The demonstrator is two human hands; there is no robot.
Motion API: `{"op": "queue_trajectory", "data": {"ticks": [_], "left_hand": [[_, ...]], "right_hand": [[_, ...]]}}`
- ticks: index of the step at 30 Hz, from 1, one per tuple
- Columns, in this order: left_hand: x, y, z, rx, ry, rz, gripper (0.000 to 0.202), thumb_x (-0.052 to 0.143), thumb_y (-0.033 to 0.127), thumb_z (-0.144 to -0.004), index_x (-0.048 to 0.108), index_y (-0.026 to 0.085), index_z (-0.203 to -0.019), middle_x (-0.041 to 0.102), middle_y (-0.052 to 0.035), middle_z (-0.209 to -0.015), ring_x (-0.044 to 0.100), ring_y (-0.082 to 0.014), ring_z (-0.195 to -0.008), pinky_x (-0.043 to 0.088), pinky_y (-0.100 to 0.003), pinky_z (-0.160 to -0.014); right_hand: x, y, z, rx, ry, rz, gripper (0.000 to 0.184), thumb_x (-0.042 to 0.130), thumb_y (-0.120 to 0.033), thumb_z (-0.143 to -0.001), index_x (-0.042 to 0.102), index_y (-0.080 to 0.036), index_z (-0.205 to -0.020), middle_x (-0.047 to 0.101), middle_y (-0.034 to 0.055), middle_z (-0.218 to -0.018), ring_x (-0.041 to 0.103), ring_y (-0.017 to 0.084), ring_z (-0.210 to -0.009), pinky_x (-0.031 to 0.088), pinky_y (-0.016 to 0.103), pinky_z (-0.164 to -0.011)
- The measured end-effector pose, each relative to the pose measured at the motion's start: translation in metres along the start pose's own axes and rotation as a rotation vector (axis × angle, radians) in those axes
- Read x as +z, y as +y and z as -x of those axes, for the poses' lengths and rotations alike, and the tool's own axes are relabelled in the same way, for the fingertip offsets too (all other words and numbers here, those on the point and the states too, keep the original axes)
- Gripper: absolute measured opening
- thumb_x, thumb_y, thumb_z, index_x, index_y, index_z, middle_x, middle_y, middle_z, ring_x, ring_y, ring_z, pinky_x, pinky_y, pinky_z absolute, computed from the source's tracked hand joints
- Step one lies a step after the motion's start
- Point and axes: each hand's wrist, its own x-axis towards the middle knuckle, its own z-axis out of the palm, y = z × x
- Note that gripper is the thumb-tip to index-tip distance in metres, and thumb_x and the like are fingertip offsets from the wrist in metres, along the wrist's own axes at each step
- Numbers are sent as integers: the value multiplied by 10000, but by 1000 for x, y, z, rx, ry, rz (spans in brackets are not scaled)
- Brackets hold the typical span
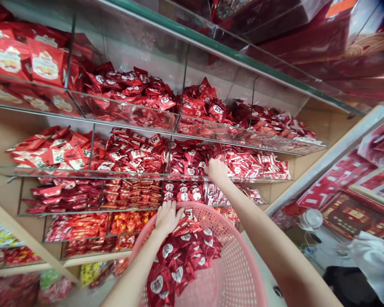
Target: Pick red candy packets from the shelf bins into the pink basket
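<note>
As the left hand grips the rim of a pink basket holding red packets, the right hand curls at a crowded shelf, its hold impossible to tell, where light picking should spill least.

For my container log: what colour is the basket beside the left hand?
The basket is pink, shown best in the head view.
</note>
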Motion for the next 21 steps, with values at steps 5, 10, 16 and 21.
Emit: {"op": "queue_trajectory", "data": {"ticks": [5,10,16,21], "left_hand": [[2,0,-1,0,-1,-11,535,223,493,-919,503,124,-1187,547,-123,-1120,456,-252,-1013,358,-367,-840],[3,0,-2,-3,-3,-8,544,230,504,-915,498,124,-1197,547,-125,-1126,454,-252,-1011,356,-365,-837],[7,0,-2,-4,5,-25,549,221,516,-912,513,136,-1178,549,-118,-1128,456,-258,-1001,359,-369,-824],[7,0,-2,-2,0,-23,539,222,507,-915,503,138,-1188,552,-115,-1129,453,-253,-1012,359,-369,-835]], "right_hand": [[-16,19,28,-99,190,-126,292,456,-332,-858,596,-133,-1020,672,142,-896,644,253,-844,466,312,-680],[9,48,87,-414,352,-397,336,431,-349,-885,529,-165,-1148,661,93,-1003,638,167,-739,469,261,-640],[93,87,151,-643,60,-312,304,392,-256,-904,504,-212,-1183,658,65,-1024,649,153,-753,489,233,-577],[132,105,173,-744,-128,-130,313,386,-137,-884,507,-218,-1161,633,58,-1104,636,172,-850,501,265,-666]]}}
